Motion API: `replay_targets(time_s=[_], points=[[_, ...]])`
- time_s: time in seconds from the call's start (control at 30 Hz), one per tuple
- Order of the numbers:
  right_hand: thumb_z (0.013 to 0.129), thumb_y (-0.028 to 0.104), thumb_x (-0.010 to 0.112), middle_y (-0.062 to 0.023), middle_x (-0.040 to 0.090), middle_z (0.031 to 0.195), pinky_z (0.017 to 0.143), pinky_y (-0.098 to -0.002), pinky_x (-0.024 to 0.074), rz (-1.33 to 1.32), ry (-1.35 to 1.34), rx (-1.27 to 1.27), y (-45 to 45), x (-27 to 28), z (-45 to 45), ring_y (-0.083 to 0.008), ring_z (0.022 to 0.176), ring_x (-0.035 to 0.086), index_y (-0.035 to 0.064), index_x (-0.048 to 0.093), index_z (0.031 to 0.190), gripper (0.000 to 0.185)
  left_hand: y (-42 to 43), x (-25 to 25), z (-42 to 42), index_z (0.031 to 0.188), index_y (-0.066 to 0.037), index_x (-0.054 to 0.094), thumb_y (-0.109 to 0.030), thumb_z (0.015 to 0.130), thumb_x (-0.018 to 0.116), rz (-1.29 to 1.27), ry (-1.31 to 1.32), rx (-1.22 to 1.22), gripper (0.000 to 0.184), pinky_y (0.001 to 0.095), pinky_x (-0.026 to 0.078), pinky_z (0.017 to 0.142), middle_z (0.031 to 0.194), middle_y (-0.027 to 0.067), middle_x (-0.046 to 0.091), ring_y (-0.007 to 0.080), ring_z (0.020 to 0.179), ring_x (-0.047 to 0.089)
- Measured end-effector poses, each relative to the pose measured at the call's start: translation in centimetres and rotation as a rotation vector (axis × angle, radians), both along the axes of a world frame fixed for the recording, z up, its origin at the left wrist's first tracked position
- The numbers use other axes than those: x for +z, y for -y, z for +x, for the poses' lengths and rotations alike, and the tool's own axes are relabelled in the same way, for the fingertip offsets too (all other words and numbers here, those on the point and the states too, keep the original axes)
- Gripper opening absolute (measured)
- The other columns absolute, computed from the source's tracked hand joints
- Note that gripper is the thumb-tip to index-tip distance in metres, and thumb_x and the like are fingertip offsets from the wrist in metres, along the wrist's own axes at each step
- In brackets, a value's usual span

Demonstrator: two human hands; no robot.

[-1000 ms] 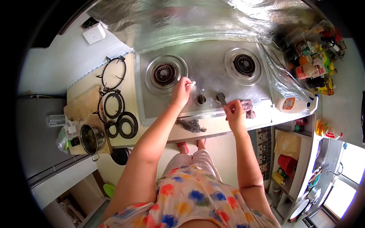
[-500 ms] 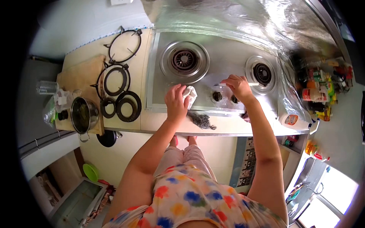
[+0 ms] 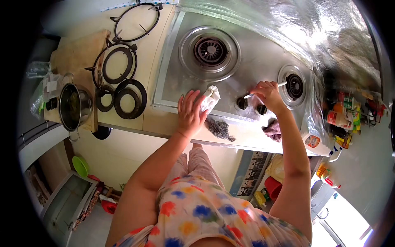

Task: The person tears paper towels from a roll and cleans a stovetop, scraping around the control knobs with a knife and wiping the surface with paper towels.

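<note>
My right hand is closed round a slim white toothbrush. Its bristle end lies close to the left black knob of the stainless steel gas stove; whether it touches is hard to tell. Another black knob sits just under that hand. At the stove's front edge, my left hand has a crumpled white cloth between its thumb and fingers. Below, on the counter's front strip, lies a dark steel wool scourer. Further right is a purplish rag, partly behind my right forearm.
Pan supports and burner rings lie on the counter at left. A steel pot stands on a wooden board. At right are a white bottle and several condiments. Foil lines the wall.
The view has shifted and turned, so the stove shows larger. My right hand has brought the brush end from the bare steel down to the left knob. My left hand keeps the cloth.
</note>
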State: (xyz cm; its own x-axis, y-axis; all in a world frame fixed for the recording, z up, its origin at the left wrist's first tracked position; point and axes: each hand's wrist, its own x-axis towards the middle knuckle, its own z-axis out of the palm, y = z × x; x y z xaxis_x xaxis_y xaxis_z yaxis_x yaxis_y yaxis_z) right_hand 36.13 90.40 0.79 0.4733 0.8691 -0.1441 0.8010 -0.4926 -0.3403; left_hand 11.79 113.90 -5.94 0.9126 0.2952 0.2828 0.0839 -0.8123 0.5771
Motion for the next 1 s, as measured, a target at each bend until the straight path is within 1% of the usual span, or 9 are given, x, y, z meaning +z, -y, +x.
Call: replay_targets(time_s=[0.07,0.17,0.37,0.47,0.57,0.67,0.77,0.87,1.0], points=[[0.079,0.011,0.07,0.003,0.057,0.088,0.091,-0.0414,0.0343,-0.019,-0.002,0.004,-0.1,-0.1,0.1,-0.0175,0.092,0.057,0.0215,0.071,0.092,0.017,0.0,0.2,0.1,0.132,-0.014,0.049,-0.026,0.08,0.07,0.004,-0.001,0.011,0.057,0.0543,0.025,0.11,0.14,0.0092,0.043,0.0301,0.132,0.04],[0.076,0.006,0.07,0.0028,0.059,0.086,0.087,-0.0381,0.0332,0.034,-0.008,0.01,0.0,-0.4,0.0,-0.017,0.09,0.058,0.0186,0.071,0.092,0.02,0.0,0.7,0.1,0.131,-0.013,0.049,-0.026,0.079,0.071,0.001,-0.039,0.003,0.057,0.0538,0.025,0.11,0.14,0.009,0.044,0.0298,0.132,0.04],[0.073,0.006,0.07,0.003,0.059,0.087,0.086,-0.0376,0.0338,0.104,-0.059,0.045,-0.5,-1.4,0.2,-0.0173,0.09,0.057,0.0178,0.071,0.09,0.02,0.0,0.5,0.2,0.129,-0.014,0.05,-0.025,0.077,0.072,0.028,-0.037,0.0,0.057,0.0532,0.027,0.109,0.14,0.0087,0.045,0.0293,0.132,0.041],[0.072,0.006,0.07,0.0034,0.06,0.088,0.085,-0.038,0.0345,0.121,-0.067,0.081,-1.0,-1.5,0.0,-0.0178,0.09,0.057,0.0175,0.07,0.09,0.021,0.1,0.2,0.1,0.134,-0.015,0.046,-0.026,0.078,0.069,0.01,-0.049,-0.006,0.061,0.0526,0.024,0.11,0.142,0.0085,0.043,0.0292,0.133,0.04],[0.071,0.004,0.069,0.0038,0.059,0.088,0.085,-0.0395,0.0354,0.093,-0.004,0.101,-1.2,-1.1,-0.5,-0.018,0.089,0.057,0.0194,0.07,0.088,0.023,0.1,0.3,0.0,0.134,-0.015,0.046,-0.026,0.079,0.069,-0.001,-0.055,-0.007,0.061,0.0524,0.024,0.111,0.142,0.0086,0.043,0.0293,0.133,0.04],[0.069,0.004,0.069,0.0039,0.06,0.089,0.083,-0.0396,0.0369,0.124,0.1,0.127,-1.0,-1.3,-1.2,-0.0179,0.089,0.057,0.021,0.07,0.089,0.026,0.0,0.5,0.1,0.133,-0.015,0.046,-0.025,0.079,0.069,0.0,-0.046,-0.004,0.06,0.0523,0.023,0.111,0.142,0.0087,0.043,0.0294,0.133,0.04],[0.069,0.004,0.068,0.0039,0.06,0.09,0.082,-0.0395,0.0378,0.137,0.144,0.129,-0.8,-1.4,-1.7,-0.0181,0.089,0.057,0.0221,0.069,0.091,0.029,0.1,0.5,0.1,0.133,-0.015,0.046,-0.025,0.079,0.07,-0.009,-0.042,-0.006,0.06,0.0522,0.024,0.111,0.142,0.0088,0.044,0.0296,0.133,0.041],[0.07,0.005,0.068,0.0039,0.061,0.094,0.082,-0.0388,0.038,0.161,0.157,0.145,-0.6,-1.7,-1.8,-0.018,0.09,0.058,0.0209,0.07,0.093,0.028,0.1,0.4,0.1,0.133,-0.015,0.046,-0.026,0.079,0.069,-0.013,-0.038,-0.008,0.06,0.0522,0.024,0.11,0.141,0.0088,0.044,0.0299,0.132,0.041],[0.073,0.007,0.067,0.0015,0.061,0.092,0.08,-0.0376,0.0368,0.207,0.194,0.153,-0.8,-1.6,-2.2,-0.0197,0.088,0.058,0.0182,0.068,0.093,0.023,0.1,0.6,0.2,0.133,-0.015,0.046,-0.027,0.08,0.068,-0.007,-0.049,0.0,0.06,0.0521,0.024,0.11,0.142,0.009,0.044,0.03,0.132,0.041]])
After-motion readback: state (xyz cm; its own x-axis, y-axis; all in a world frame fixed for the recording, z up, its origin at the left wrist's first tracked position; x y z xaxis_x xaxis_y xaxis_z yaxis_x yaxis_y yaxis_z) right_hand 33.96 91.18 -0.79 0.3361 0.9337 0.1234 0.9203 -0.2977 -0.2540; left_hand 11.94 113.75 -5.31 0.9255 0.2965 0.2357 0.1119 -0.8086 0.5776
